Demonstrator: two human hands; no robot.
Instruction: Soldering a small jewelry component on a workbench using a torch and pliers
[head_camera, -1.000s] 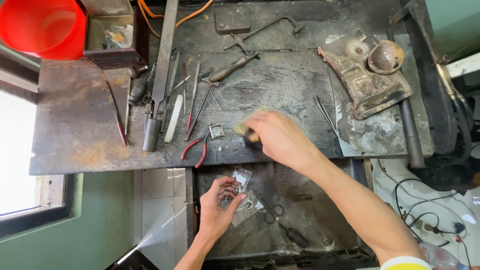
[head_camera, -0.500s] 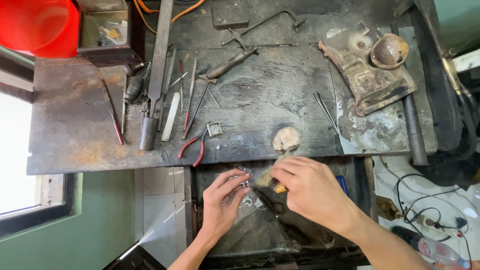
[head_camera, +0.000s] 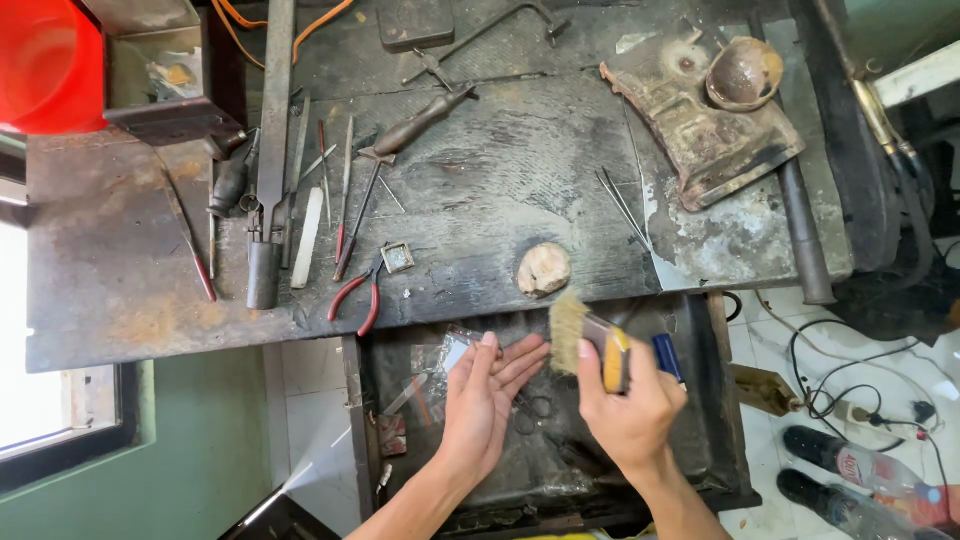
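A blackened, scorched metal workbench (head_camera: 520, 190) fills the view from above, with an open drawer (head_camera: 700, 440) pulled out below its front edge and green wall to the lower left.

Over that drawer the right hand (head_camera: 632, 415) is closed around the handle of a small brush (head_camera: 590, 345), thumb on top, the pale bristles pointing up and left toward the bench edge; a blue part of the handle shows just beside the knuckles. The left hand (head_camera: 487, 398) is held open and flat, palm turned toward the brush, fingers together and gripping nothing that can be seen. The bristles stand just beside its fingertips; whether they touch cannot be told.

Under the hands the drawer holds small clear plastic bags (head_camera: 445, 355) and scissors (head_camera: 530, 410). On the bench right above lies a pale rounded lump (head_camera: 544, 269), with red-handled pliers (head_camera: 357, 296) and a small square metal frame (head_camera: 397, 257) to its left. Farther left lie files and rods beside a long steel bar (head_camera: 272, 150). At the far right rest a rusty plate (head_camera: 700, 120) and a dark bowl (head_camera: 744, 72); a red bucket (head_camera: 45, 60) sits at top left.
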